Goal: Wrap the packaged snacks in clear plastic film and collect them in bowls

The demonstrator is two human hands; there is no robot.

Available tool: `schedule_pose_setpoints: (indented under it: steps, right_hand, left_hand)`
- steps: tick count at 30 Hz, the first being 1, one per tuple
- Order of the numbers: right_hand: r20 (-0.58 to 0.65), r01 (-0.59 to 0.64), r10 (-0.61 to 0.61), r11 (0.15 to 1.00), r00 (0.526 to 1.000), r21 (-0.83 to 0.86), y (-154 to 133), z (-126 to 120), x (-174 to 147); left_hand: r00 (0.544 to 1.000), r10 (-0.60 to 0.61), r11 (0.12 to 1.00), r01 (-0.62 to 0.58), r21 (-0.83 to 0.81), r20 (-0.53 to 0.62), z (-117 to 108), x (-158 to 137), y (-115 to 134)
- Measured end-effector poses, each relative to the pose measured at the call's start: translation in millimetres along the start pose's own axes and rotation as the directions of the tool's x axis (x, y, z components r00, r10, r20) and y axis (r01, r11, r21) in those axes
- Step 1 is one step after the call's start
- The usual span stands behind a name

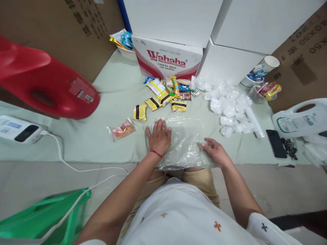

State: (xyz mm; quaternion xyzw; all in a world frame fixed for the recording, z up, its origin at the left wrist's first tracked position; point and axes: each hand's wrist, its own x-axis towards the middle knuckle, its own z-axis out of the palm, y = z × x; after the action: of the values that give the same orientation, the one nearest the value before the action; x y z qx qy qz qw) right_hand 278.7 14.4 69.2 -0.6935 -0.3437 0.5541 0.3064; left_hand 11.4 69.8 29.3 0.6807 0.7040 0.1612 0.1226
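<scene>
A clear plastic bag [187,144] lies flat at the front edge of the cloth-covered table. My left hand [159,136] rests palm down on its left side, fingers stretched out, a red string round the wrist. At the bag's right edge is my right hand [216,151], its thumb and fingers apart and close to the film; whether they touch it I cannot tell. Left of my left hand lies a wrapped bread snack [123,130]. Beyond the bag are yellow packets with a dark band [140,112] and a pile of mixed snack packets [170,89].
Crumpled clear plastic bags [227,98] and a clear roll [254,122] lie at right, with a phone [276,143], keys [290,148] and a white jug [300,119] farther out. At left stand a red jug [48,81] and a white device [20,129] with a cable. A Wahaha carton [168,59] stands behind.
</scene>
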Motion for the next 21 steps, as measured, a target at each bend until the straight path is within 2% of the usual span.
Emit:
schedule_pose_setpoints:
  steps: [4,8,15,18,21]
  right_hand:
    - [0.144,-0.012,0.016,1.000,0.989,-0.029,8.0,13.0,-16.1]
    - [0.100,0.059,-0.056,0.998,0.993,-0.029,8.5,6.8,-23.0]
    - [0.129,-0.120,0.117,0.993,0.985,0.017,12.0,-4.4,-35.2]
    - [0.187,-0.152,0.150,0.988,0.971,-0.004,19.0,-5.0,-40.5]
    - [0.187,-0.147,0.151,0.989,0.971,-0.032,29.2,-8.4,-49.0]
  left_hand:
    - [0.999,-0.001,1.000,0.001,-0.007,-0.033,0.9,-1.1,-1.6]
    - [0.998,-0.002,1.000,0.002,-0.011,-0.062,2.2,-1.8,-3.6]
    - [0.996,-0.012,1.000,0.009,-0.028,-0.091,4.2,-2.0,-6.1]
    - [0.996,-0.011,1.000,0.008,-0.028,-0.093,3.5,-2.5,-5.8]
    - [0.996,-0.017,1.000,0.016,-0.019,-0.088,2.1,-2.7,-4.7]
